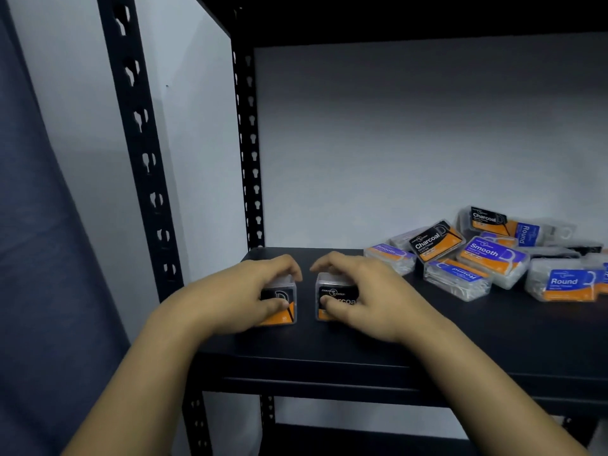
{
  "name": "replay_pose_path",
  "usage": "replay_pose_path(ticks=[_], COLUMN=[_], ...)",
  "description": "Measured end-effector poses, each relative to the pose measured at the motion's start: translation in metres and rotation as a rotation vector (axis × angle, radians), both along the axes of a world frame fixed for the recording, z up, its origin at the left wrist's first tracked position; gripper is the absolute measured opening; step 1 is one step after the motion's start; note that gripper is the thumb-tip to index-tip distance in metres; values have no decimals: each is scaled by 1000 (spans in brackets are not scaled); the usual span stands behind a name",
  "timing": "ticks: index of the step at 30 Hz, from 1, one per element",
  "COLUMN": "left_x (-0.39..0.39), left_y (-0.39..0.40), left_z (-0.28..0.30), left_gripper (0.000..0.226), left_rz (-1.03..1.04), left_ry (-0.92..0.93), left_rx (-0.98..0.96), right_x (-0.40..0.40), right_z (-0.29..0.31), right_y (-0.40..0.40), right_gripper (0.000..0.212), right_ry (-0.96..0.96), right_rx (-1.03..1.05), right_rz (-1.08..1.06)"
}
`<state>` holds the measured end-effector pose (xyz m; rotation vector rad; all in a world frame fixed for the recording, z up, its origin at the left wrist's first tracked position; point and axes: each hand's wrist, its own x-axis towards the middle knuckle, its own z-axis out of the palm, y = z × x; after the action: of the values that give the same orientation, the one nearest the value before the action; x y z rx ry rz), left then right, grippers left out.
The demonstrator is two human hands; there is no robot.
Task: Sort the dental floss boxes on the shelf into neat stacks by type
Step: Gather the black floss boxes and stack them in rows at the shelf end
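On the black metal shelf (427, 340), two clear plastic Charcoal floss boxes sit side by side near the left end, the left box (283, 302) apart from the right box (332, 296). A jumbled heap of clear floss boxes (487, 258) lies well to their right, further back.

My left hand (250, 291) and right hand (358, 294) each grip a floss box on the shelf (460, 330), lower centre.
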<state>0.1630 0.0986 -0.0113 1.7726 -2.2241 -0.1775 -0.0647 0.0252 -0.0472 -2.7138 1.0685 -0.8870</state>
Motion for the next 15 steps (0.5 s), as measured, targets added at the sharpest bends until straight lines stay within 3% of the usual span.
replay_pose_path(ticks=[5,10,15], left_x=[3,5,5], left_y=[11,21,23], left_z=[-5,0,25], left_gripper=[40,49,49], left_rz=[47,53,3], left_ry=[-7,-78,-175], left_rx=[-4,-21,-2], right_x=[7,5,5], right_z=[-8,-9,-11], right_y=[6,11,11], right_gripper=[52,39,40], right_ry=[-104,-196,-207], right_rx=[-5,29,-20], right_rz=[-1,57,116])
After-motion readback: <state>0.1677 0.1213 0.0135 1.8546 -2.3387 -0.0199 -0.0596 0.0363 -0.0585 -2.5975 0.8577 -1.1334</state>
